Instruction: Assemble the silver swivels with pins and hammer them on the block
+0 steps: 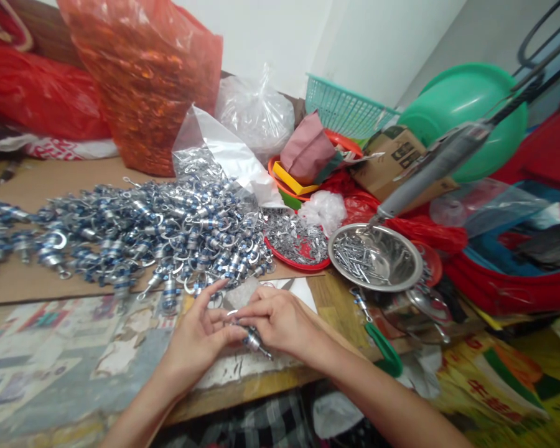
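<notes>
Close to the table's front edge, my two hands meet over a small silver metal fitting with blue bands (pixel 254 340). Its thin ringed end points down to the right. My left hand (pixel 203 330) holds it between thumb and fingers, the index finger raised. The fingers of my right hand (pixel 280 317) are pinched together at the fitting's upper end, where a shiny curved piece (pixel 232 312) shows. The fingers hide most of that end. Behind my hands spreads a large heap of similar fittings (pixel 168 230), silver and blue with hooks and rings.
Right of the heap, a red plate (pixel 303 266) holds small metal pieces. Beside it stands a steel bowl (pixel 401 274) of metal pins. A grey tool (pixel 438 165) hangs above the bowl. A green-handled tool (pixel 385 350) lies at the table's right edge. Bags and baskets line the back.
</notes>
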### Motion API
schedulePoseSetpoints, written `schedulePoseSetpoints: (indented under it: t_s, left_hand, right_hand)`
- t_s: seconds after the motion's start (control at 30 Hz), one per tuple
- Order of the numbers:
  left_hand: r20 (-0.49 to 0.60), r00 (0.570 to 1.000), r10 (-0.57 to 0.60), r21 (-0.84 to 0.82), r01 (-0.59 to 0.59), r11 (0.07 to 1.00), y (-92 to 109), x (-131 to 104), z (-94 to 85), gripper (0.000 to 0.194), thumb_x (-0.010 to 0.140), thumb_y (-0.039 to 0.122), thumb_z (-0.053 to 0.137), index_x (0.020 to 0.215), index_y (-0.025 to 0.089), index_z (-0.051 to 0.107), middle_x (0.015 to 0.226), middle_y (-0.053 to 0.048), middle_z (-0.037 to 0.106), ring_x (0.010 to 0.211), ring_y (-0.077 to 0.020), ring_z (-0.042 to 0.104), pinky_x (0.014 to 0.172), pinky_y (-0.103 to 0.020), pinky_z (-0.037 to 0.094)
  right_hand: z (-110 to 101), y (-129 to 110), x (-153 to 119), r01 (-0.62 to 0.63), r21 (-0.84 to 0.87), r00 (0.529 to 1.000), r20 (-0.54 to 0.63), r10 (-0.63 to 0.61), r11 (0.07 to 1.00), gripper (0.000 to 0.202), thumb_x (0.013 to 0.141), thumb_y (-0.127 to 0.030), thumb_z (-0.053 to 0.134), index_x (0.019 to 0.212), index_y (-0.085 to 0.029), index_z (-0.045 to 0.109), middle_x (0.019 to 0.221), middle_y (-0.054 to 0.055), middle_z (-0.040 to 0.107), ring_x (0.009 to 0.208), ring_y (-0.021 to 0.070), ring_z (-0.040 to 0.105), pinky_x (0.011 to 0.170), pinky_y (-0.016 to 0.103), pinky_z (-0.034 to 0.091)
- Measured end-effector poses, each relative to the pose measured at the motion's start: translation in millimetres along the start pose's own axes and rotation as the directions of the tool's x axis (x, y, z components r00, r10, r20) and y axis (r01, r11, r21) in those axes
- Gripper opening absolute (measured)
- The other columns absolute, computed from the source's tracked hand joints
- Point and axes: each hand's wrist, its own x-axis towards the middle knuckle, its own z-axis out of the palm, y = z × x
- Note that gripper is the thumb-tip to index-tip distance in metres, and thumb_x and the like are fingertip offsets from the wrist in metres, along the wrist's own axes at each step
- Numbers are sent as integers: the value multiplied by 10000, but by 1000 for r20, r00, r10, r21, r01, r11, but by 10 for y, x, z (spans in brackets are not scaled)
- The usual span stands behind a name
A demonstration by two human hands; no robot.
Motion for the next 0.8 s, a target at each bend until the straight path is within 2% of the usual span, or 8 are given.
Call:
schedulePoseSetpoints:
  t_s: [0.17,0.27,0.37,0.47,0.57,0.67,0.73,0.8]
  left_hand:
    - [-28,1000,3,18,-2,1000,7,-10,6,923,501,131,749,1292,159,274,580,44,650,537,-154,632,551,-285,533]
    - [-50,999,-3,35,5,999,16,-11,12,919,493,137,755,1287,162,294,576,43,650,525,-147,622,539,-283,535]
    - [-50,999,0,45,3,999,18,-10,10,927,484,143,763,1285,147,298,573,35,653,536,-148,624,545,-272,532]
    - [-53,999,8,57,-5,998,14,-12,5,924,488,144,762,1285,138,295,580,30,658,532,-142,623,545,-257,526]
    - [-46,999,12,66,-9,998,17,-19,10,923,499,144,756,1292,138,285,577,33,657,527,-142,626,549,-259,524]
    - [-50,999,19,71,-15,997,26,-26,20,907,509,152,755,1289,139,291,582,36,653,535,-144,628,555,-266,524]
    - [-60,998,24,77,-19,997,29,-31,23,904,509,154,757,1287,146,296,577,43,649,534,-143,627,554,-266,523]
    - [-69,997,31,83,-25,996,26,-34,21,917,503,151,760,1292,148,292,566,50,646,527,-139,625,551,-259,520]
  right_hand:
    - [-52,83,-116,23,194,960,-278,33,981,162,794,-210,573,896,-198,698,736,24,624,701,131,575,630,229,447]
    - [-232,305,-397,-164,39,906,-390,166,986,238,833,-229,510,1040,-190,620,912,67,620,866,175,571,764,296,446]
    - [-353,549,-720,-369,-285,924,-220,314,885,334,785,-267,563,1099,-154,561,917,97,597,874,234,565,756,353,445]
    - [-396,600,-892,-388,-315,921,-89,380,866,212,818,-223,492,1002,-155,570,868,73,593,812,204,584,716,319,462]
    - [-459,393,-883,-329,-171,936,-189,297,929,209,822,-204,490,1024,-180,540,929,61,602,848,185,586,732,293,470]
    - [-527,103,-823,-88,-111,948,-316,49,990,363,847,-161,469,1205,-224,459,1012,62,599,916,172,576,783,278,460]
    - [-528,-29,-808,38,-148,951,-299,-81,988,458,857,-117,436,1293,-248,385,1001,60,602,895,165,583,762,268,467]
    - [-487,-89,-820,38,-206,983,-169,-74,978,501,850,-81,402,1320,-251,362,921,54,615,794,163,597,679,265,484]
